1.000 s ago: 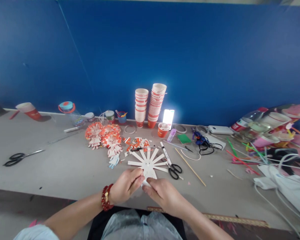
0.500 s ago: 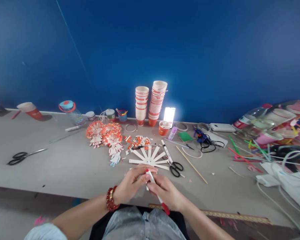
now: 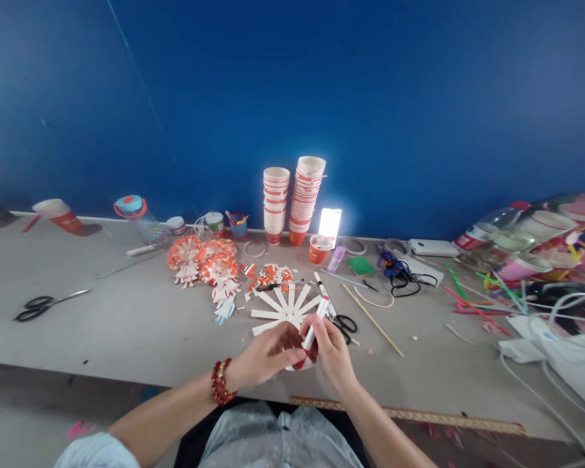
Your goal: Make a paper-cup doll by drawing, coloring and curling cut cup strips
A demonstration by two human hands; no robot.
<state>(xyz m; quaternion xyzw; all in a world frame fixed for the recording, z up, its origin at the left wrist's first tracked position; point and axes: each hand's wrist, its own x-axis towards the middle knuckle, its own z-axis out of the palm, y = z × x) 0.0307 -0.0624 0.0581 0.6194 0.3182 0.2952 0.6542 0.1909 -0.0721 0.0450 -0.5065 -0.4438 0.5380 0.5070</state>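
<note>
A white marker [image 3: 312,330] with red ends is held between my two hands, slanting up to the right. My right hand [image 3: 333,354] is closed round its white barrel. At the lower end, the fingers and thumb of my left hand [image 3: 263,357] pinch the red cap [image 3: 299,361]. Under and just beyond my hands lies a paper cup cut into white strips [image 3: 268,314], spread flat like a sunburst. My hands hide its near part. Black-handled scissors [image 3: 346,325] lie right of my right hand, partly covered by the strips and another white marker [image 3: 320,286].
Two tall stacks of paper cups [image 3: 275,208] stand by the blue wall, beside a lit phone [image 3: 329,226]. Orange-and-white paper figures [image 3: 219,273] and paper scraps [image 3: 273,276] lie at centre left. A wooden stick [image 3: 375,322], glue gun [image 3: 394,265] and bottles [image 3: 482,237] are rightward.
The marker has been turned so that it points up and away to the right. My right hand has shifted up the barrel, and my left fingers have come to the red cap below.
</note>
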